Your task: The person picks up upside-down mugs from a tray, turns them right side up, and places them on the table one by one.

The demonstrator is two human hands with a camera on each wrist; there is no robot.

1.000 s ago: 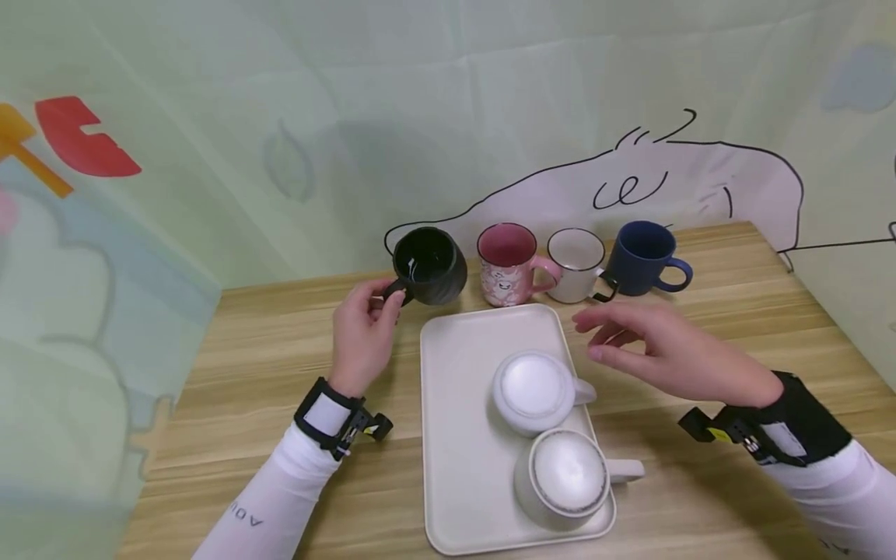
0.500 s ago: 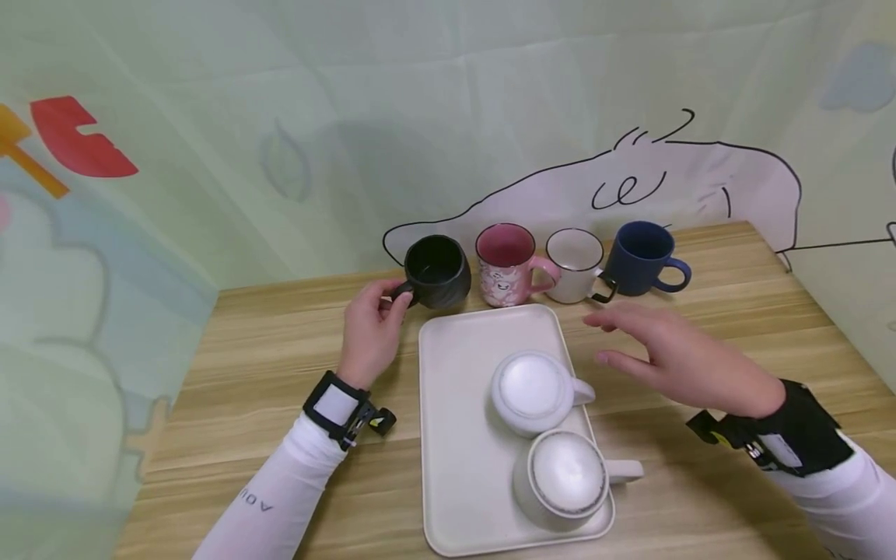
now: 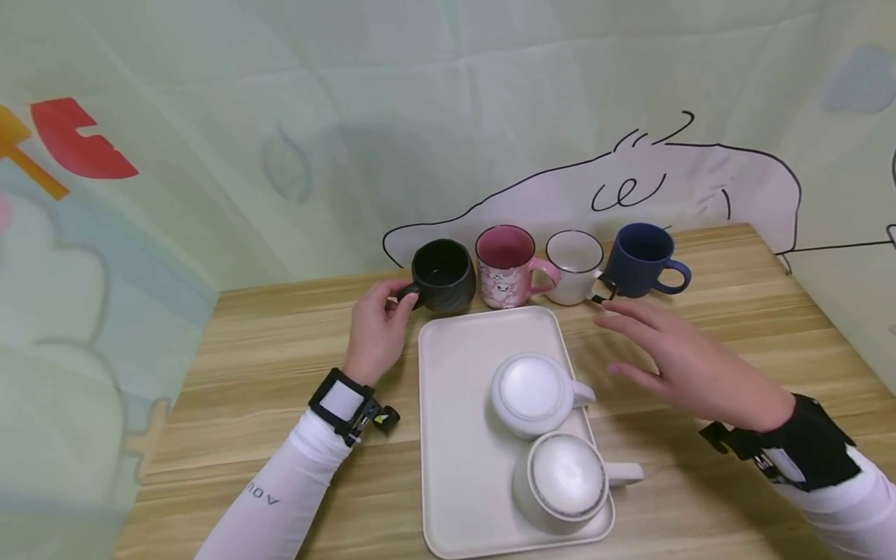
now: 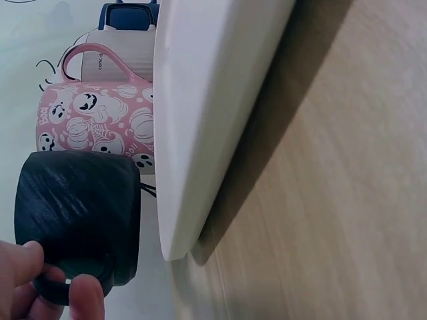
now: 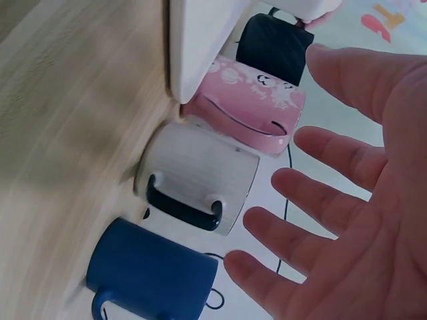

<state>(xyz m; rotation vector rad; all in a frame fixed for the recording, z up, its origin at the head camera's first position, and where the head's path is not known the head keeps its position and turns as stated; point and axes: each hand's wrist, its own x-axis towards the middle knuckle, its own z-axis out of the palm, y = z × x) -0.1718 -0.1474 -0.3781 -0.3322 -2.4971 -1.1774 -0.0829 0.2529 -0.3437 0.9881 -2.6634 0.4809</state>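
Observation:
My left hand [image 3: 379, 327] pinches the handle of a black mug [image 3: 444, 278], which stands upright at the left end of a row of mugs behind the tray. In the left wrist view, thumb and fingers close on that dark handle [image 4: 60, 291]. Beside it is a pink mug [image 3: 505, 268] with ghost and pumpkin prints, then a white mug [image 3: 572, 268] with a black handle, then a blue mug [image 3: 640, 260]. My right hand [image 3: 689, 362] hovers with fingers spread in front of the white and blue mugs, holding nothing; the right wrist view shows its bare palm [image 5: 373, 220].
A cream tray [image 3: 455, 435] lies on the wooden table [image 3: 273, 365] between the hands. Two pale mugs sit upside down on it, one white [image 3: 532, 393] and one greyish [image 3: 563, 482], handles reaching past the right rim. A printed cloth [image 3: 350, 140] hangs behind the table.
My left hand has moved the black mug right, closer to the pink mug, and it has gone from tilted to upright. My right hand has drifted slightly right, its fingers spreading wider.

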